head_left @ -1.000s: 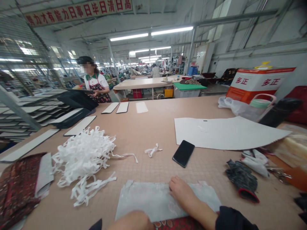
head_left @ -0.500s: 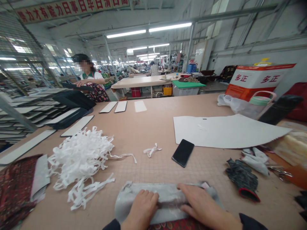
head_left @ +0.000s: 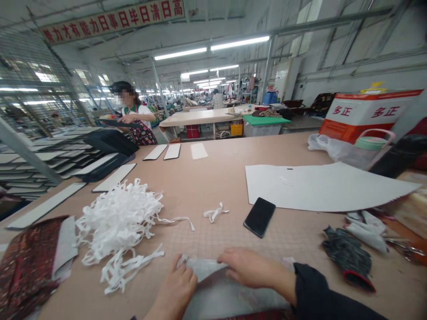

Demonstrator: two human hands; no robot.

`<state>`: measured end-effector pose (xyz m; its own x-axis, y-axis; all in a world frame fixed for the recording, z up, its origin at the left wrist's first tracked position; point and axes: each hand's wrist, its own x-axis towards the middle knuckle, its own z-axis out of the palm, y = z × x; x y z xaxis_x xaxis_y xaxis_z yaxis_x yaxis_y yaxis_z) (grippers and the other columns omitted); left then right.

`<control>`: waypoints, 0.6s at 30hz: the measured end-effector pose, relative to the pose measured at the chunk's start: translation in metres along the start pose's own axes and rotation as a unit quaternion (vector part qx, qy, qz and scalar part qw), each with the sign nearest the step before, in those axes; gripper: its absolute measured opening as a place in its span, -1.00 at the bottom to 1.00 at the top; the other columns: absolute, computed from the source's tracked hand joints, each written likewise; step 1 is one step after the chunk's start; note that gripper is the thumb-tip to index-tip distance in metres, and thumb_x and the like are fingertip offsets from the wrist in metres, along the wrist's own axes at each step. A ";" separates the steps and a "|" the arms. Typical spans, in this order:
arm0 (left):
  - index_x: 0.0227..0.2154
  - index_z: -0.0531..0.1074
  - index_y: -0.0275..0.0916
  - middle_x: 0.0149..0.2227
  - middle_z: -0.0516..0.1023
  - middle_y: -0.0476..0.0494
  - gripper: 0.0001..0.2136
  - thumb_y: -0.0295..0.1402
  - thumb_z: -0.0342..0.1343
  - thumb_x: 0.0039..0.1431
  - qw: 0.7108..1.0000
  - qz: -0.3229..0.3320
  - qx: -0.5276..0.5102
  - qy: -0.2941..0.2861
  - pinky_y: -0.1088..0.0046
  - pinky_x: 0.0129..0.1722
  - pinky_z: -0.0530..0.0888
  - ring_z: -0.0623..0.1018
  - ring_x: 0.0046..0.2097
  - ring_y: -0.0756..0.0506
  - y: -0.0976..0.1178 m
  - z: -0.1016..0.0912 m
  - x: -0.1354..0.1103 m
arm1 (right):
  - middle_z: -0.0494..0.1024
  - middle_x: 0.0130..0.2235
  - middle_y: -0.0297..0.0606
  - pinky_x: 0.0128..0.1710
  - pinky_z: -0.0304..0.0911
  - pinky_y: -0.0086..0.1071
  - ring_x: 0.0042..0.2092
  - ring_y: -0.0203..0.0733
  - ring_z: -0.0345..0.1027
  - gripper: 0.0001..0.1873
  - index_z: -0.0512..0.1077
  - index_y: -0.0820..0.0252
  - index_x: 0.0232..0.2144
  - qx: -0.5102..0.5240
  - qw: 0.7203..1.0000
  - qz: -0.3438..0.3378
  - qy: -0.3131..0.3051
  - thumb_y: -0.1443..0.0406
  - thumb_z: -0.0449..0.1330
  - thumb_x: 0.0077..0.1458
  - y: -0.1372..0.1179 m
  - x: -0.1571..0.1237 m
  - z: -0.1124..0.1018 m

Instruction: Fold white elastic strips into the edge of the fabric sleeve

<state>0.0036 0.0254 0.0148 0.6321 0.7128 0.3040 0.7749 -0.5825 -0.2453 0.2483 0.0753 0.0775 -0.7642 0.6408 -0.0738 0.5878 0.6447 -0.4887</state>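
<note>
1. The left hand (head_left: 178, 286) reaches forward from the near edge of the view, back of the hand up, fingers bent at the far left corner of a grey fabric piece (head_left: 230, 298). Its grip is closed on that corner.
2. The right hand (head_left: 251, 269) comes in from the right, forearm slanting leftward, the dark sleeve (head_left: 312, 286) pulled back above the wrist. Its fingers bend over the fabric's far edge; whether its grip pinches the cloth, I cannot tell.
3. The grey fabric piece lies on the near part of the table (head_left: 207, 178), its far edge curved between the hands. Red patterned cloth (head_left: 263, 316) shows along its near side.
4. Half a second ago the left hand lay on the fabric's left part, nearer its middle; now it is at the corner. The right hand's fingertips have shifted leftward, closer to the left hand.
5. The black phone (head_left: 259, 217), beyond the right hand, and the white tape pile (head_left: 120, 213), at left, lie as before.
</note>
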 end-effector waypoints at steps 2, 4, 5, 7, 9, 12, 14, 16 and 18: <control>-0.59 0.29 -0.18 -0.60 0.32 0.07 -0.77 -0.51 -0.07 0.15 0.999 0.022 -0.009 0.038 0.21 0.08 0.12 0.34 -0.46 -0.02 0.002 0.001 -0.001 | 0.51 -0.15 -0.20 -0.21 0.21 -0.43 -0.15 -0.18 0.36 -0.66 0.39 0.19 -0.14 0.034 0.996 -0.067 -0.043 0.45 -0.02 0.04 -0.017 0.037 0.016; -0.56 0.29 -0.18 -0.58 0.34 0.07 -0.77 -0.48 -0.10 0.19 0.997 0.036 -0.022 0.062 0.26 0.05 0.14 0.35 -0.43 -0.01 0.005 -0.002 -0.004 | 0.53 -0.20 -0.18 -0.35 0.22 -0.47 -0.25 -0.19 0.40 -0.65 0.42 0.23 -0.17 0.016 0.983 -0.111 -0.145 0.49 0.00 0.00 -0.028 0.070 0.033; -0.55 0.30 -0.17 -0.56 0.36 0.07 -0.78 -0.45 -0.10 0.20 0.996 0.043 -0.028 0.068 0.28 0.03 0.16 0.37 -0.41 -0.02 0.007 -0.005 -0.006 | 0.54 -0.22 -0.18 -0.41 0.21 -0.47 -0.29 -0.20 0.40 -0.63 0.40 0.24 -0.13 0.007 0.977 -0.120 -0.178 0.50 0.02 -0.02 -0.032 0.083 0.040; -0.55 0.30 -0.17 -0.55 0.39 0.07 -0.79 -0.40 -0.09 0.20 0.995 0.066 -0.037 0.072 0.32 -0.01 0.20 0.38 -0.38 -0.02 0.008 -0.014 -0.008 | 0.54 -0.21 -0.20 -0.49 0.18 -0.49 -0.33 -0.21 0.39 -0.46 0.27 0.21 0.02 0.008 0.972 -0.122 -0.201 0.49 0.10 -0.08 -0.038 0.104 0.050; -0.53 0.31 -0.16 -0.53 0.41 0.08 -0.81 -0.39 -0.07 0.19 0.994 0.075 -0.039 0.065 0.36 -0.06 0.23 0.39 -0.37 -0.02 0.006 -0.023 -0.009 | 0.53 -0.20 -0.24 -0.50 0.18 -0.51 -0.32 -0.22 0.38 -0.25 0.10 0.17 0.13 0.034 0.979 -0.095 -0.180 0.48 0.19 -0.16 -0.040 0.114 0.056; -0.32 0.37 -0.15 -0.37 0.50 0.02 -0.86 -0.44 -0.07 0.17 0.999 0.003 -0.001 0.047 0.32 -0.07 0.25 0.43 -0.30 -0.05 -0.002 -0.033 -0.007 | 0.54 -0.27 -0.33 -0.44 0.19 -0.52 -0.33 -0.26 0.38 -0.49 0.30 0.11 -0.03 0.061 0.996 0.011 -0.068 0.39 0.20 -0.10 -0.029 0.116 0.053; -0.13 0.33 -0.15 -0.19 0.50 -0.07 -0.78 -0.39 -0.05 0.15 0.997 -0.052 0.018 0.049 0.23 -0.03 0.24 0.44 -0.15 -0.13 -0.003 -0.032 -0.007 | 0.52 -0.28 -0.28 -0.36 0.19 -0.47 -0.29 -0.24 0.37 -0.77 0.39 0.14 -0.18 0.049 0.994 0.091 0.026 0.34 0.04 0.09 -0.012 0.113 0.043; -0.06 0.30 -0.10 -0.09 0.47 -0.10 -0.72 -0.32 -0.01 0.14 0.998 -0.037 -0.016 0.048 0.21 -0.03 0.27 0.41 -0.07 -0.17 0.007 -0.023 -0.007 | 0.48 -0.21 -0.14 -0.30 0.19 -0.37 -0.21 -0.14 0.35 -0.70 0.34 0.22 -0.14 0.011 0.984 0.158 0.087 0.35 -0.14 0.19 0.010 0.110 0.031; -0.07 0.31 -0.04 -0.10 0.49 -0.06 -0.73 -0.31 0.00 0.14 0.993 -0.005 -0.114 0.012 0.30 -0.10 0.35 0.43 -0.08 -0.14 0.029 -0.014 -0.008 | 0.44 -0.16 -0.04 -0.29 0.18 -0.30 -0.17 -0.06 0.33 -0.66 0.28 0.25 -0.06 -0.024 0.971 0.202 0.125 0.38 -0.19 0.19 0.031 0.108 0.021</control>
<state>0.0206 -0.0026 0.0179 0.6214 0.7118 0.3275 0.7594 -0.6500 -0.0280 0.1785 0.1553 0.0361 -0.3842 0.9226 -0.0342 0.8419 0.3350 -0.4230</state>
